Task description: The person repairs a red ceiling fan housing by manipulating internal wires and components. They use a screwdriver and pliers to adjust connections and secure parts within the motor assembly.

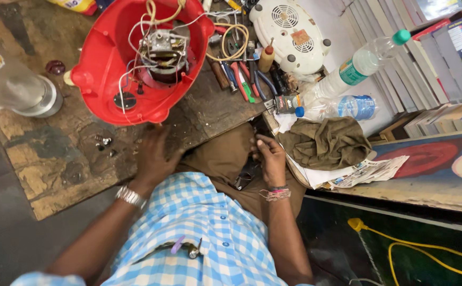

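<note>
Shirt: blue-white checked shirt (204, 233) fills 6 o'clock, nearest the lens; small purple-handled tool (180, 246) clipped at its front.
Left hand: left hand (154, 156) at centre-left, palm down, fingers loosely spread and bent over the edge of the workbench (56, 169); grips nothing I can make out; fingertips just below the rim of the red housing (109, 58).
Left arm: forearm runs from 7 o'clock up to the hand, metal watch band (130, 196) on the wrist.
Right hand: right hand (270, 159) just right of centre, fingers curled narrow, tips pointing to 11 o'clock into the dark gap beside the brown trousers (225, 156); cannot tell if it pinches anything, too dark.
Right arm: comes up from 5 o'clock nearly straight, thread bands (276, 194) at the wrist.
Red housing: open round shell at 11 o'clock, lying on the workbench, motor (164, 50) and white wires exposed inside.
Loose screws: small screws (103, 142) on the bench at 9 o'clock of the left hand, near it, not touched.
Tools: pliers and screwdrivers (247, 79) in a heap at 12 o'clock, between red housing and white appliance (289, 32).
Bottles: two clear plastic bottles (347, 85) at 2 o'clock, lying tilted.
Cloth: olive rag (326, 143) at 3 o'clock of the right hand, on papers, apart from it.
Steel jar: metal jar (13, 85) at 9 o'clock, on its side.
Cable: yellow cable (416, 249) at 4 o'clock on the floor.
</note>
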